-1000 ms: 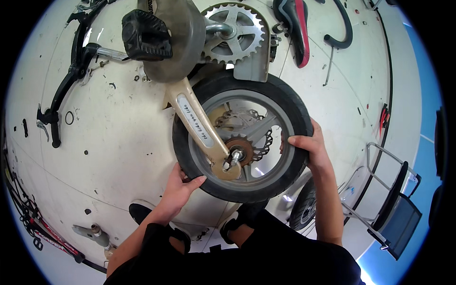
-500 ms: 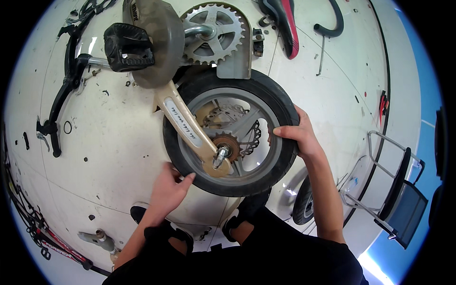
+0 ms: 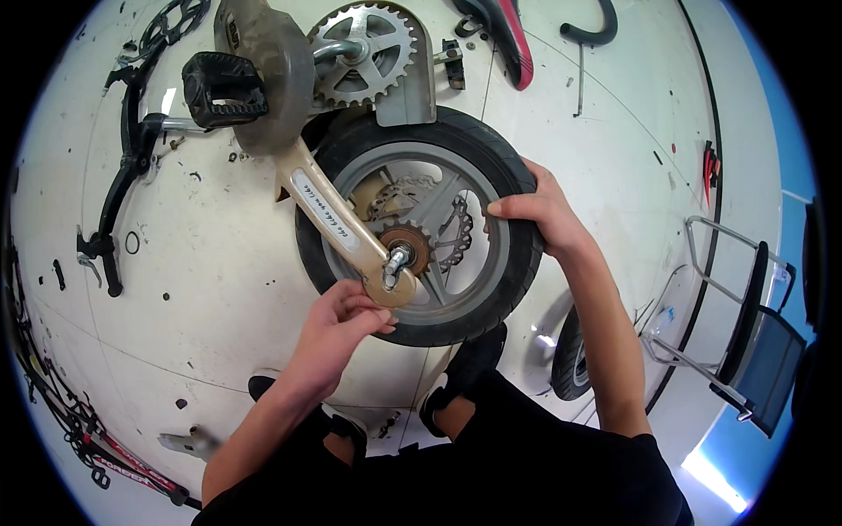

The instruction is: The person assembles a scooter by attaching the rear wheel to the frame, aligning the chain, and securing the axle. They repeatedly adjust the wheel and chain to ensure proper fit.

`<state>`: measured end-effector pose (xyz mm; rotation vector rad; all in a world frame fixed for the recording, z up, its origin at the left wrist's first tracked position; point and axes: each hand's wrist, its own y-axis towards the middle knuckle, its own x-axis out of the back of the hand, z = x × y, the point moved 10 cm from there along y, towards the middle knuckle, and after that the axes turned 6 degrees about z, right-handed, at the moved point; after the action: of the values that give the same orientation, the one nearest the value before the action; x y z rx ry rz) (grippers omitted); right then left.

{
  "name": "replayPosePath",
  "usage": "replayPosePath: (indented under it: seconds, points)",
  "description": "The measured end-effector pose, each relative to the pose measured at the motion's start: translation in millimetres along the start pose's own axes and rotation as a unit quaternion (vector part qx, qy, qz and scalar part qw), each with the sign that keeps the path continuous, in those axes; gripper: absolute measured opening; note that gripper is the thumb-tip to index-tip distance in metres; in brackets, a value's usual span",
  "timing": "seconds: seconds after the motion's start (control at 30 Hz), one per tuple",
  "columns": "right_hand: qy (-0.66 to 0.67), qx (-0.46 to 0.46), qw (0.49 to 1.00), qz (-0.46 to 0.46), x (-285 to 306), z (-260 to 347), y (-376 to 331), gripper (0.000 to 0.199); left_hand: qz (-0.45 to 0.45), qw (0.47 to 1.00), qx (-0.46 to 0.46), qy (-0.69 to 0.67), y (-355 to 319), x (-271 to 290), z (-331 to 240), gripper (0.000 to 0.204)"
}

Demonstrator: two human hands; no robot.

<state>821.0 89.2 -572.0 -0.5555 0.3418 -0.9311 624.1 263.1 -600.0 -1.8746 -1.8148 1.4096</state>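
Note:
A small bicycle wheel (image 3: pixel 498 289) with a black tyre and grey spokes sits in a beige frame arm (image 3: pixel 329 210). The arm's rounded end lies at the axle bolt (image 3: pixel 396 263), beside a rusty sprocket (image 3: pixel 412 241) and a toothed brake disc (image 3: pixel 458 237). My right hand (image 3: pixel 554 215) grips the wheel's right side, thumb on the inner rim and fingers round the tyre. Just below the arm's end is my left hand (image 3: pixel 338 333), fingers curled and pinched together over the tyre. What they pinch, if anything, is hidden.
Above the wheel are a chainring (image 3: pixel 364 57) and a black pedal (image 3: pixel 224 88). Handlebars (image 3: pixel 132 158) lie left, a red-black saddle (image 3: pixel 500 39) at the top. Another small wheel (image 3: pixel 572 359) and a metal-framed chair (image 3: pixel 745 324) stand right. Small parts dot the floor.
My left hand has moved up and right from the tyre's lower left edge to the frame arm's end, its fingers drawing together. My right hand keeps its grip. The view has shifted slightly.

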Motion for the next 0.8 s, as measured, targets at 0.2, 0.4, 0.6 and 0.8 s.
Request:
replayPosePath:
  seconds: [0.2,0.4,0.6,0.8]
  points:
    - [-0.001,-0.011,1.000,0.003,3,15,-1,0.051,0.014,0.999,-0.041,-0.012,-9,-6,-18,0.033]
    - [-0.012,-0.019,1.000,-0.009,0,24,-7,0.048,0.021,0.997,-0.068,-0.016,-11,-10,-27,0.034]
    - [-0.056,-0.008,0.998,0.010,-1,31,-4,0.048,0.030,0.993,-0.109,-0.034,-24,-9,-37,0.040]
    - [-0.052,-0.032,0.998,0.013,0,25,-6,0.054,0.025,0.995,-0.094,-0.010,-17,-7,-36,0.045]
